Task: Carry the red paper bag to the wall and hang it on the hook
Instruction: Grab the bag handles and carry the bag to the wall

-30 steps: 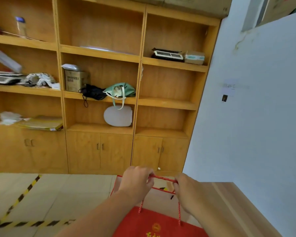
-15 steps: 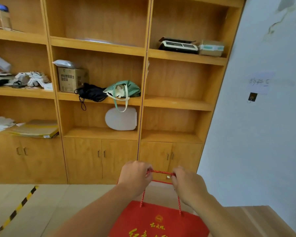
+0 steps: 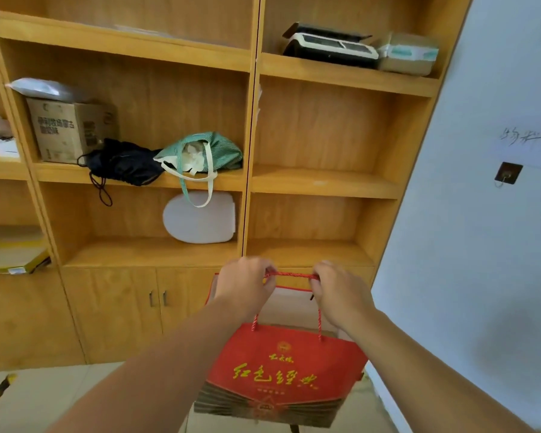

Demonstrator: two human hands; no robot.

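Wooden shelving [image 3: 250, 126] ahead, pale wall [image 3: 481, 276] to my right, bag in transit.

Over the last second I have closed on the shelves and the hook [image 3: 508, 174] has grown from a far speck to a clear plate up on the right, so I judge the carry nearly done and the lift next. My left hand [image 3: 245, 284] and right hand [image 3: 338, 289] are fisted on the red cord handle [image 3: 291, 275], arms stretched forward, and the red paper bag [image 3: 286, 373] hangs below them, well short of the hook.
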